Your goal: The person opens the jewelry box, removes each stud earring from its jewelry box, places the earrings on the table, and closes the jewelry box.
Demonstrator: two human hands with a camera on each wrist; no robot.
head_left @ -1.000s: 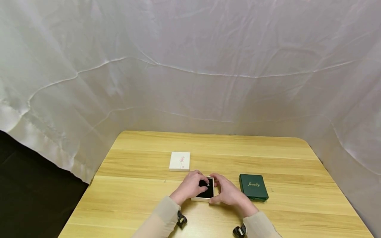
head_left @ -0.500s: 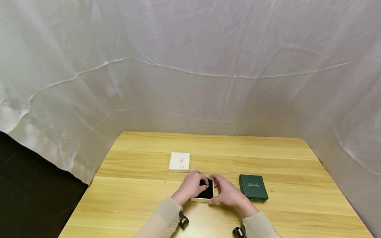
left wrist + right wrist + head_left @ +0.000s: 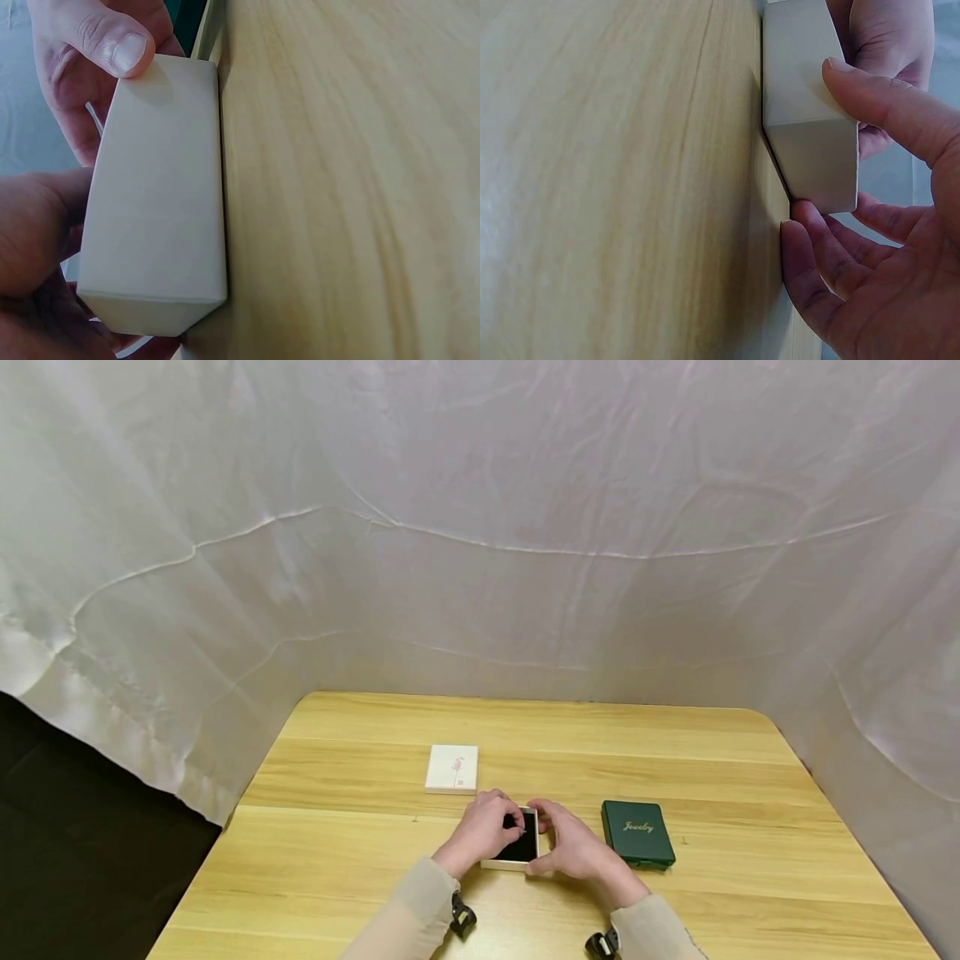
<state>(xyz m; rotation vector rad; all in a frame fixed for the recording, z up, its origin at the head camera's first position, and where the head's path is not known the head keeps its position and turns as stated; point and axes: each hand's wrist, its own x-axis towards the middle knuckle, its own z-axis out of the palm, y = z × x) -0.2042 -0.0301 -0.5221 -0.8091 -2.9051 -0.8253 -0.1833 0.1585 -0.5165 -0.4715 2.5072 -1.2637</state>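
Observation:
In the head view, a small jewelry box (image 3: 504, 865) with a cream wall and black lining lies on the table without a lid. My left hand (image 3: 478, 828) reaches over its left part, thumb and index finger pinching a small silver piece of jewelry (image 3: 523, 832) at the lining. The fingertips largely cover that piece, so its kind is unclear. My right hand (image 3: 572, 843) holds the box at its right end, the thumb on the near wall and the fingers around the far side. In the right wrist view, the right thumb presses on the box wall (image 3: 802, 67).
Behind the box, a white square lid or box (image 3: 452, 768) with a pink flower print lies on the wooden table (image 3: 360, 852). To the right of my right hand sits a dark green case (image 3: 638, 833) marked "Jewelry". Pale cloth (image 3: 525, 610) hangs around the table.
The left thumb and index finger have closed together over the silver piece, which showed more plainly before. The right hand and the box have stayed in place.

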